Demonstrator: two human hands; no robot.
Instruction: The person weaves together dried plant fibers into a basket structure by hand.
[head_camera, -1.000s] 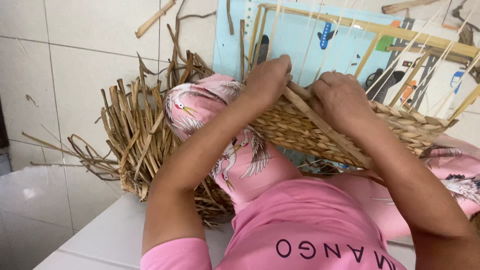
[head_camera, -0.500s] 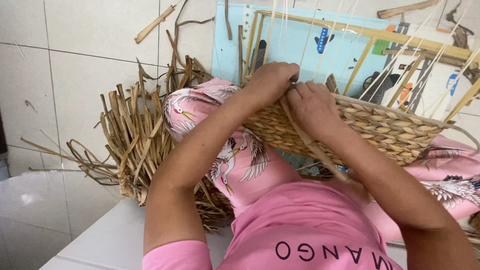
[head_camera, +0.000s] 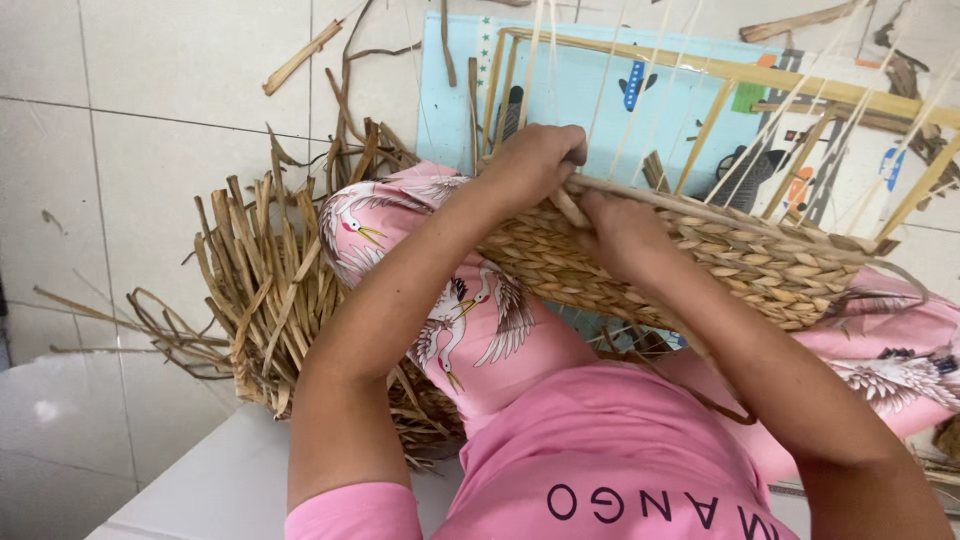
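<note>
On the lap lies a woven basket (head_camera: 700, 255). The left hand (head_camera: 535, 160) is curled tight on a straw strand (head_camera: 568, 208) at the basket's rim. The right hand (head_camera: 620, 225) pinches it beside. Dry straw (head_camera: 265, 290) is piled left of the basket.

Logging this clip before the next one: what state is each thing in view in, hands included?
Woven basket: part-woven, lying on its side across the lap, stakes sticking out.
Left hand: closed, gripping the basket rim.
Right hand: closed, fingers pressed on the rim beside the left.
Dried reed bundle: loose, piled on the floor.
Wooden frame: lying flat on the blue mat.
Blue mat: spread flat on the tiles.
</note>
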